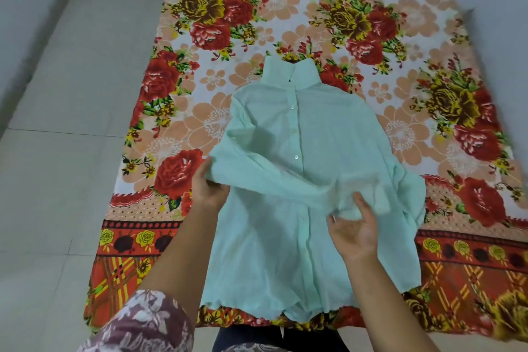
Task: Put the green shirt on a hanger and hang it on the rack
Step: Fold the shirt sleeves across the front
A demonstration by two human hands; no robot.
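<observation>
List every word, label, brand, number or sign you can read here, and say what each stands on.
None: no readable text shows anywhere in this view.
Green shirt: plain fabric, no label or print showing.
Floral bedsheet: flowers and patterned borders only, no lettering.
Patterned sleeve: leaf print, no words.

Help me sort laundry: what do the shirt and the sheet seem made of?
The shirt: thin, matte woven cloth, perhaps cotton or a blend; it creases softly and looks slightly sheer. The sheet: matte printed cloth, fibre unclear; floral pattern lies flat.
</observation>
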